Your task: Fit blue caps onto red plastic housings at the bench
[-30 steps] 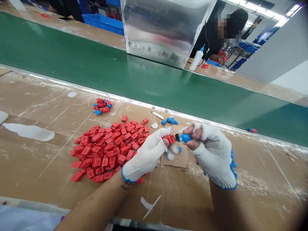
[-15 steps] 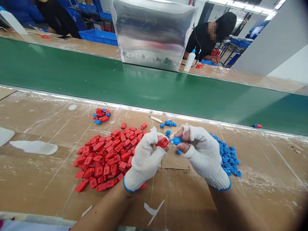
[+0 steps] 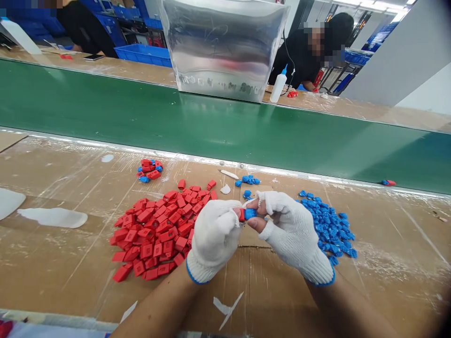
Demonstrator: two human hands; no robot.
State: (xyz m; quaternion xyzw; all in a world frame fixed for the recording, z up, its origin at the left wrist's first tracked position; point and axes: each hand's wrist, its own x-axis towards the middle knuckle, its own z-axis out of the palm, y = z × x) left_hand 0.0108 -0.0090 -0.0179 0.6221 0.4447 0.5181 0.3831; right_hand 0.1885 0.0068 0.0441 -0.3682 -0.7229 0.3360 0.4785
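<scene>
My left hand (image 3: 215, 232), in a white fingerless glove, pinches a small red plastic block (image 3: 241, 214). Opposite it, my right hand (image 3: 291, 230), gloved the same way, grips a small blue plastic piece (image 3: 250, 213) between thumb and fingers. The two parts touch end to end; how deep one sits in the other is hidden. A large heap of red blocks (image 3: 155, 234) lies beside my left hand. Behind my right hand spreads a pile of blue pieces (image 3: 333, 225). Several more blue pieces (image 3: 248, 180) lie just beyond my hands.
A small cluster of red and blue parts (image 3: 150, 170) lies at back left, near a white pen-like tool (image 3: 229, 174). A green conveyor belt (image 3: 141, 112) crosses behind, carrying one red-and-blue piece (image 3: 388, 182). Across it stand a clear bin (image 3: 225, 51), a bottle (image 3: 278, 85) and two people.
My hands have come together, and the blue piece now meets the red block. The red-and-blue piece on the belt has shifted right. The person at the back right has lowered a hand.
</scene>
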